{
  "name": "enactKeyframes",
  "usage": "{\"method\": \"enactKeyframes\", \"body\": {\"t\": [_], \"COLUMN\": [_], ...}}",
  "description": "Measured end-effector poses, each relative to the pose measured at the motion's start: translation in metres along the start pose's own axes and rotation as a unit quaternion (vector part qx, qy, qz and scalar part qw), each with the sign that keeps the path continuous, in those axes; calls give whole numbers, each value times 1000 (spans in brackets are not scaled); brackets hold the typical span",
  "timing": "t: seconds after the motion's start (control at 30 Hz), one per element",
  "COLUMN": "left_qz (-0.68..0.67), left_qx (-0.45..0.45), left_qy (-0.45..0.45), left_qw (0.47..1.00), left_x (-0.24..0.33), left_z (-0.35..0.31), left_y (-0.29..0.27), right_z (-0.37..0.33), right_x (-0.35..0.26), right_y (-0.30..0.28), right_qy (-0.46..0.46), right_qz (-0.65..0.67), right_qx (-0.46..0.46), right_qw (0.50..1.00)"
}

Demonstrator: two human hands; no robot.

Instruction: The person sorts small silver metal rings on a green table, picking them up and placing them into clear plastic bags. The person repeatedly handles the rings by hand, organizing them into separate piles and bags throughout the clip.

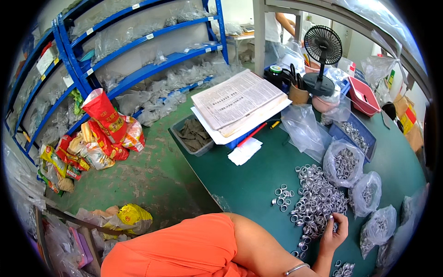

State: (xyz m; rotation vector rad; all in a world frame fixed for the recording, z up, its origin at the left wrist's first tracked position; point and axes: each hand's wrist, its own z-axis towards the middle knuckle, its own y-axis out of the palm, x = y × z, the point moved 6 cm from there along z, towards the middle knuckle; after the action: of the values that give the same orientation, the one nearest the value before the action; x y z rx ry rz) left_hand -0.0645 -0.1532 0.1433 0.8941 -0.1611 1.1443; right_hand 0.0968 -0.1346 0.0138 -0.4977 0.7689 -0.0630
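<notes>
Orange-sleeved upper arm [184, 251] filling the lower edge, elbow bent over the near edge of the green tabletop [249, 184]. Left hand out of sight, state impossible to tell. Right hand [333, 233], with a thin metal bracelet [295, 268] at the wrist, reaching up from the near edge, fingers curled and pinching at the near side of the heap of metal rings [318, 198], touching it. Heap spread over the middle of the tabletop, with a small loose cluster of rings [282, 195] just beside it toward the left edge. Clear plastic bags of rings [344, 164] lined up along the right of the heap toward the right edge. Stack of printed paper sheets [240, 104] at the far left corner, red pen [251, 135] along its near side, white slip of paper [244, 151] just beyond that. Grey tray [191, 136] hanging at the left edge. Black desk fan [322, 55] upright near the far edge. Blue shelving [138, 55] with bagged parts beyond the green floor; bright snack wrappers [99, 134] piled on the floor below it.
</notes>
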Motion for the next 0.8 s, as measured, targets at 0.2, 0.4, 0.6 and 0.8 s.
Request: {"method": "enactKeyframes", "body": {"t": [0.2, 0.4, 0.6, 0.8], "left_qz": [179, 66, -94, -155], "left_qx": [111, 437, 496, 467], "left_qy": [18, 52, 201, 239], "left_qw": [977, 896, 840, 837], "left_x": [31, 95, 120, 116], "left_z": [-35, -124, -211, -207], "left_y": [-38, -128, -184, -186], "right_z": [6, 5, 8, 6], "right_x": [-12, 4, 8, 20], "right_y": [-4, -10, -5, -3], "right_qy": [-3, 10, -1, 37], "right_qz": [-14, 6, -6, 60], "right_qx": [38, 67, 77, 80], "right_qw": [999, 998, 997, 994]}}
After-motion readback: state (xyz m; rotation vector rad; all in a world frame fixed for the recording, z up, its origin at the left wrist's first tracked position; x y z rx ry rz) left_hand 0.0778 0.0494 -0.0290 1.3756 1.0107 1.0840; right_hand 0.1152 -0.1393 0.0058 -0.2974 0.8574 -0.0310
